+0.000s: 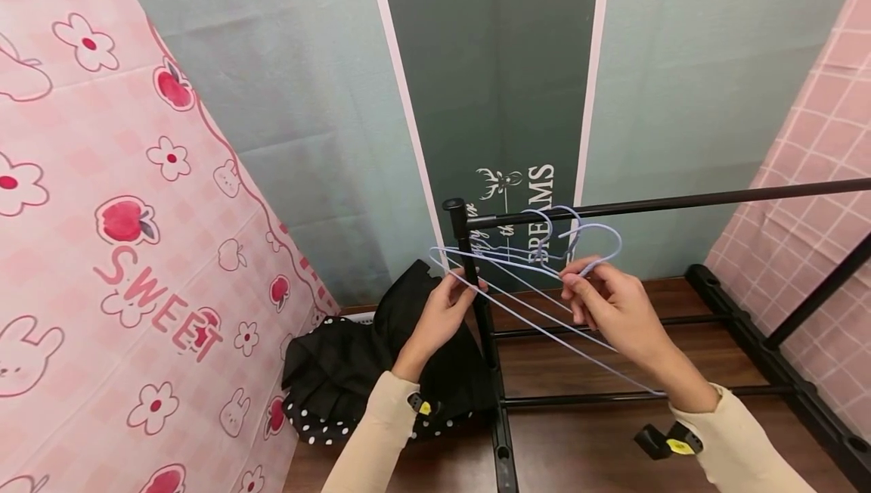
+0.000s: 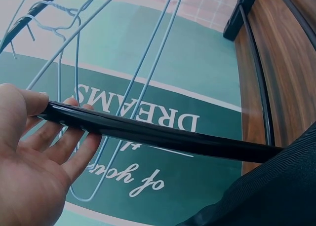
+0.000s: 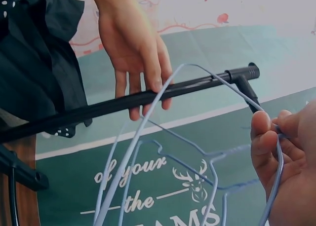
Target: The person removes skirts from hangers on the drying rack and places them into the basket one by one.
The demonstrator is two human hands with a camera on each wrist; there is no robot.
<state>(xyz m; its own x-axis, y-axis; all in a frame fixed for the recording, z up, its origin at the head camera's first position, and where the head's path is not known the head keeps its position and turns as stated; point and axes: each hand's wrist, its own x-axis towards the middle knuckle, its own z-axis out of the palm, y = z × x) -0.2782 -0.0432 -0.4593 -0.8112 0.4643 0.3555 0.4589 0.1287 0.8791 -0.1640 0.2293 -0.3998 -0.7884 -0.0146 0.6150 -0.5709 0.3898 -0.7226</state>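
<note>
A light blue wire hanger (image 3: 145, 122) is pinched near the base of its hook by my right hand (image 1: 615, 313), between thumb and fingers. Its triangular frame reaches left past the rack's black upright post (image 2: 163, 138). My left hand (image 1: 441, 313) holds that post below its top, thumb on one side and fingers on the other. The hanger's left end passes close to the left fingers; whether they touch it I cannot tell. Two more blue hangers (image 3: 214, 175) hang by their hooks on the rack's top rail (image 1: 680, 202), just behind the held hanger.
Black fabric with white polka dots (image 1: 327, 376) lies heaped left of the post. Low crossbars (image 1: 599, 400) and a black foot (image 1: 810, 395) of the rack stand over the wooden floor (image 1: 578, 444). A pink printed curtain (image 1: 170, 251) hangs at left, a green printed cloth (image 1: 306, 100) behind.
</note>
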